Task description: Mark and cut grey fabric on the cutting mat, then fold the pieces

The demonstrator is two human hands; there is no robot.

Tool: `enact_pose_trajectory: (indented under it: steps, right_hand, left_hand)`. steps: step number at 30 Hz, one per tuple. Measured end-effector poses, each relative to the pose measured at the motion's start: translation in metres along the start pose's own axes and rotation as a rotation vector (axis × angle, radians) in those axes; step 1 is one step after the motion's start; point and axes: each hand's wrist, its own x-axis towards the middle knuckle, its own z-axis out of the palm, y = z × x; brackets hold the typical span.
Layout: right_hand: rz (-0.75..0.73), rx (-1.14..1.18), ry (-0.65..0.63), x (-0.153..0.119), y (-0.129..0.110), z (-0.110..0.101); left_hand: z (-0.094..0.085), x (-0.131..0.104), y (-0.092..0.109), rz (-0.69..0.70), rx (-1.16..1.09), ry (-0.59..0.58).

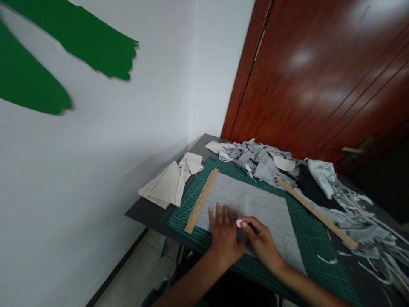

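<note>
A sheet of grey fabric (255, 194) lies on a green cutting mat (315, 238). My left hand (224, 234) is spread on the fabric near its front edge, palm down and fingers apart. Just to its right, my right hand (260, 238) pinches a small pink piece of tailor's chalk (239, 223) between thumb and fingers, close above or touching the fabric; which of the two I cannot tell. One wooden ruler (202, 200) rests along the fabric's left edge, left of my left hand.
Cut cream fabric pieces (168, 183) are stacked at the table's left. Another wooden ruler (316, 212) lies on the right of the mat. Grey fabric scraps (255, 155) heap along the back and right side. Wall and door (306, 81) stand behind the dark table (150, 213).
</note>
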Motion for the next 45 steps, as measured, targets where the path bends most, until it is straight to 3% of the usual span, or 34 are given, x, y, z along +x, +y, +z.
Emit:
enact_pose_trajectory:
  steps: [5, 14, 17, 23, 26, 30, 33, 35, 38, 42, 45]
  right_hand:
    - [0.044, -0.015, -0.001, 0.007, -0.013, -0.003]
    - [0.132, 0.152, -0.04, 0.0, -0.033, -0.008]
    - [0.132, 0.209, -0.08, -0.007, -0.033, -0.011]
    - [0.118, 0.241, -0.182, -0.024, -0.027, -0.01]
    - [0.109, 0.277, -0.265, -0.029, -0.023, -0.007]
    - [-0.007, 0.141, -0.253, -0.015, -0.019, 0.005]
    - [-0.225, -0.093, -0.221, 0.018, -0.018, 0.021]
    - [-0.37, -0.298, -0.265, 0.046, -0.021, 0.037]
    - [-0.371, -0.63, -0.301, 0.082, -0.027, 0.062]
    - [-0.341, -0.71, -0.335, 0.106, -0.031, 0.09]
    - [-0.299, -0.746, -0.356, 0.113, -0.03, 0.101]
  left_hand:
    - [0.006, 0.004, 0.001, 0.017, -0.033, 0.156]
    - [0.0, -0.007, 0.012, 0.254, -0.419, 0.365]
    - [-0.004, -0.015, 0.008, 0.349, -0.471, 0.356]
    - [-0.004, -0.027, -0.005, 0.322, -0.423, 0.333]
    - [-0.019, -0.031, -0.013, 0.328, -0.41, 0.277]
    - [-0.059, -0.029, -0.037, 0.232, -0.358, 0.263]
    - [-0.088, -0.014, -0.067, 0.185, -0.243, 0.266]
    - [-0.1, -0.001, -0.09, 0.179, -0.177, 0.277]
    - [-0.105, 0.015, -0.123, 0.142, -0.221, 0.292]
    - [-0.094, 0.018, -0.154, 0.082, -0.316, 0.192]
    - [-0.085, 0.012, -0.163, 0.03, -0.297, 0.159]
